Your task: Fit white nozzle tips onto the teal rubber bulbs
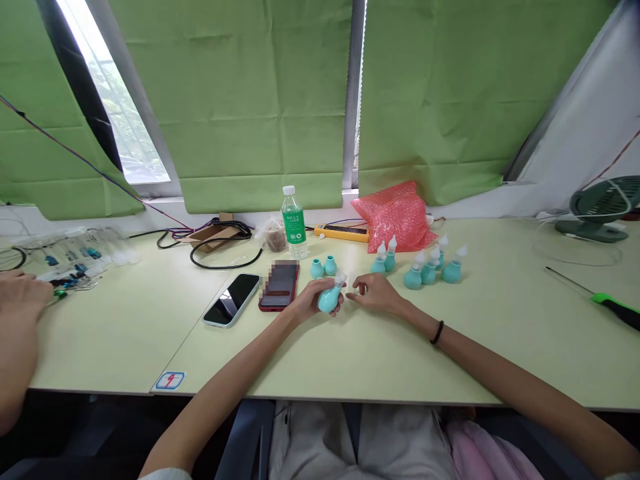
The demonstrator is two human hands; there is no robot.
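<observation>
My left hand (pixel 311 297) is closed round a teal rubber bulb with a clear nozzle (pixel 331 297), held tilted just above the pale green table (pixel 350 353). My right hand (pixel 374 293) rests on the table right beside the nozzle tip, its fingers curled and pinched towards it; I cannot make out anything in them. Behind the hands stand two teal bulbs without nozzles (pixel 323 267). To the right stand several teal bulbs with clear nozzles (pixel 425 267).
Two phones (pixel 253 297) lie left of my hands. A water bottle (pixel 294 223), a yellow tool (pixel 341 233) and a pink bubble-wrap bag (pixel 397 215) sit behind. A green-handled screwdriver (pixel 607 305) and a fan (pixel 597 210) are at the right. Another person's hand (pixel 20 293) is at the far left near clear packets (pixel 75 257).
</observation>
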